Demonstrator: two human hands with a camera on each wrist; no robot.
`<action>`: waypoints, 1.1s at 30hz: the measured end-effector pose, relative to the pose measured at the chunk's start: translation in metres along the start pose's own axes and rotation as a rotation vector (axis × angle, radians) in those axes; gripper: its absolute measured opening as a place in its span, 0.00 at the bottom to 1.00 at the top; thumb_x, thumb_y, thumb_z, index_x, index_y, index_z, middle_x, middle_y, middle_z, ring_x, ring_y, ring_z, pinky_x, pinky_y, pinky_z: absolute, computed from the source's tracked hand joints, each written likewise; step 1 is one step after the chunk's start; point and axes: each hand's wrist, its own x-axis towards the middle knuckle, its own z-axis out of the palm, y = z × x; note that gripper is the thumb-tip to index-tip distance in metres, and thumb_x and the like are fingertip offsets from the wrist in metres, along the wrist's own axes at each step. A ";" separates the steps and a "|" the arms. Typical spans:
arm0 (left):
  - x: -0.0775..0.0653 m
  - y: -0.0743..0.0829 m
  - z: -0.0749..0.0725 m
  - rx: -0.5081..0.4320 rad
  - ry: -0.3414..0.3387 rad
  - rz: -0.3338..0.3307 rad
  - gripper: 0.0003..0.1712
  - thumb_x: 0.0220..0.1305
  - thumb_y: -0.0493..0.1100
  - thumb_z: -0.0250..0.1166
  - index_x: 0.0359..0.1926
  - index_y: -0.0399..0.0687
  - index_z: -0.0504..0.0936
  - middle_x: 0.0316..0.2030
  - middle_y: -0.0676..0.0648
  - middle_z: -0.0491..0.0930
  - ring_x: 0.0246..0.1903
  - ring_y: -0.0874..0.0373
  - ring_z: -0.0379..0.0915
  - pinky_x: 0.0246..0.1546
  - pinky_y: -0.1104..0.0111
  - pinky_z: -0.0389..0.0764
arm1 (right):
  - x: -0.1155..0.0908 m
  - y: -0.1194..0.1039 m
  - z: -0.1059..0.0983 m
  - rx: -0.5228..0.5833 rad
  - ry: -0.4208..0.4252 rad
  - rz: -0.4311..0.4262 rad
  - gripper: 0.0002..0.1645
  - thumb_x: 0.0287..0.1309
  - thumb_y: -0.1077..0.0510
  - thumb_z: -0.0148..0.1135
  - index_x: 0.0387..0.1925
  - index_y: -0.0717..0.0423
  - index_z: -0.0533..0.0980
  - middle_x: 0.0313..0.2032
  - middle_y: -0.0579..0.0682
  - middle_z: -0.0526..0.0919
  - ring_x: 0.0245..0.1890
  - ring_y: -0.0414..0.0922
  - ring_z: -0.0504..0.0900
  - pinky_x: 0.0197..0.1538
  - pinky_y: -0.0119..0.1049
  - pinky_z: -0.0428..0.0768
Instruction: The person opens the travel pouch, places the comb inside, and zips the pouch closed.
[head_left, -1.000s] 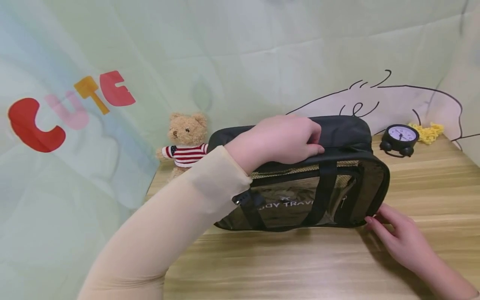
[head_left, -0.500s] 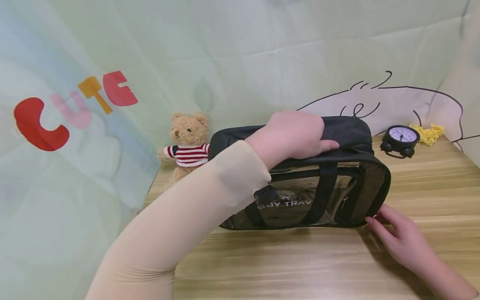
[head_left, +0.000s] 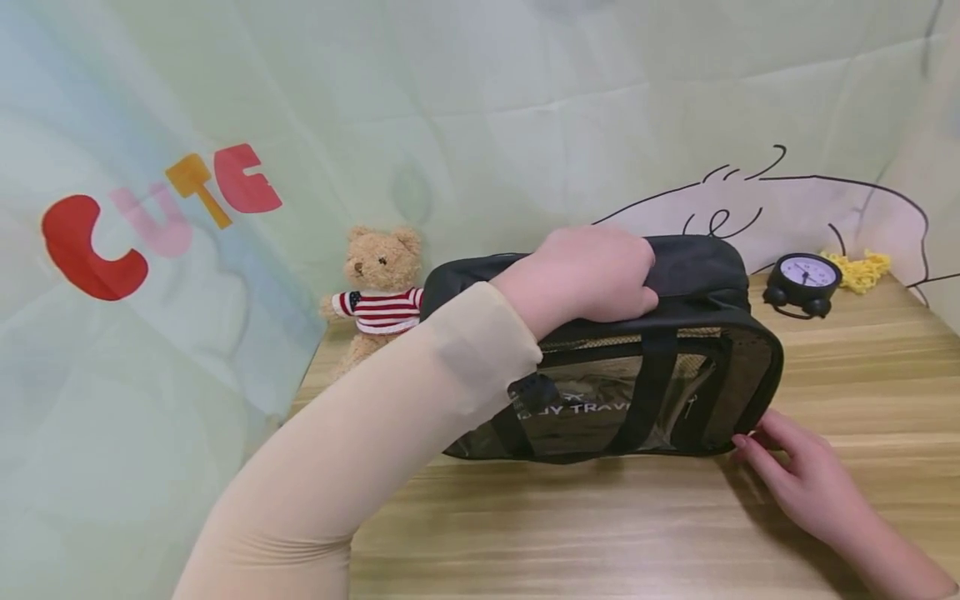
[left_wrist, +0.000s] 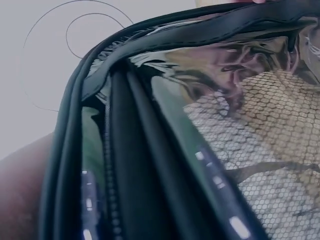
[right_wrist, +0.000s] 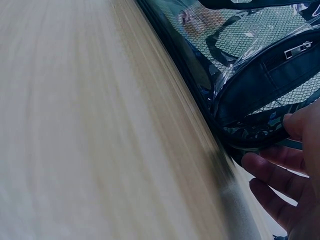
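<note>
A black travel bag [head_left: 577, 408] with a see-through front, white lettering and two dark straps stands upright on the wooden table. My left hand [head_left: 588, 271] lies over its top, fingers curled on the front top edge; the thumb shows at that edge and most fingertips are hidden. The left wrist view catches the bag's piped rim, a zipper track [left_wrist: 109, 170] and mesh lining close up. At the lower right corner my right hand [head_left: 802, 471] pinches the bag, its thumb [right_wrist: 295, 125] on the front side and fingers behind. A small zipper pull [right_wrist: 298, 50] shows inside.
A teddy bear [head_left: 382, 292] in a striped sweater sits behind the bag on the left. To the right stand a black alarm clock [head_left: 802, 283] and a yellow fluffy item [head_left: 862, 271]. A printed cloth backdrop [head_left: 487, 158] borders the table [head_left: 600, 533].
My left hand has moved right along the bag's top edge, then its extended thumb has drawn back in. The right hand keeps its grip on the corner.
</note>
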 end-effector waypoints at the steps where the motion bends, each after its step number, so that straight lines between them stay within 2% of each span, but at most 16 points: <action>1: 0.000 -0.001 0.000 -0.010 0.001 0.016 0.16 0.77 0.59 0.50 0.35 0.59 0.76 0.32 0.55 0.72 0.36 0.59 0.74 0.32 0.61 0.74 | 0.000 0.000 0.000 0.002 -0.001 0.000 0.18 0.56 0.77 0.66 0.41 0.53 0.80 0.27 0.42 0.85 0.30 0.30 0.80 0.42 0.14 0.73; 8: -0.003 -0.006 0.002 -0.081 -0.007 0.113 0.21 0.77 0.67 0.52 0.36 0.58 0.74 0.31 0.57 0.72 0.35 0.62 0.73 0.34 0.67 0.71 | -0.001 0.001 0.000 0.014 -0.024 0.013 0.17 0.60 0.76 0.65 0.41 0.52 0.79 0.27 0.41 0.85 0.30 0.32 0.81 0.41 0.15 0.74; 18: 0.001 -0.010 0.001 -0.077 -0.028 0.164 0.09 0.76 0.52 0.56 0.49 0.55 0.73 0.43 0.55 0.77 0.42 0.61 0.74 0.44 0.70 0.73 | -0.001 0.002 -0.001 0.028 -0.042 0.034 0.15 0.63 0.74 0.64 0.41 0.51 0.79 0.26 0.40 0.85 0.29 0.34 0.82 0.40 0.15 0.74; 24: -0.001 -0.009 0.000 -0.097 -0.064 0.139 0.08 0.75 0.42 0.53 0.52 0.54 0.71 0.45 0.53 0.76 0.43 0.58 0.72 0.45 0.70 0.71 | 0.000 0.002 -0.001 0.011 -0.036 0.020 0.16 0.62 0.74 0.65 0.40 0.50 0.79 0.26 0.39 0.84 0.29 0.33 0.81 0.40 0.15 0.74; 28: -0.003 -0.010 0.000 -0.113 -0.067 0.129 0.15 0.72 0.34 0.48 0.53 0.55 0.71 0.46 0.51 0.76 0.43 0.56 0.70 0.45 0.69 0.70 | 0.000 0.002 -0.001 0.006 -0.035 0.024 0.15 0.62 0.74 0.65 0.40 0.50 0.79 0.26 0.39 0.84 0.30 0.32 0.81 0.41 0.14 0.74; 30: -0.005 -0.012 0.000 -0.123 -0.048 0.115 0.17 0.70 0.32 0.47 0.53 0.56 0.71 0.46 0.52 0.76 0.42 0.55 0.71 0.43 0.68 0.70 | 0.000 0.002 -0.001 0.006 -0.037 0.028 0.15 0.62 0.73 0.65 0.40 0.50 0.79 0.26 0.39 0.85 0.30 0.32 0.81 0.42 0.14 0.74; 33: -0.010 -0.015 0.000 -0.130 0.017 0.093 0.19 0.67 0.31 0.47 0.50 0.58 0.72 0.44 0.54 0.77 0.41 0.56 0.72 0.40 0.67 0.73 | -0.001 0.002 -0.001 0.005 -0.038 0.029 0.16 0.62 0.73 0.65 0.40 0.49 0.79 0.26 0.39 0.84 0.30 0.32 0.81 0.41 0.14 0.74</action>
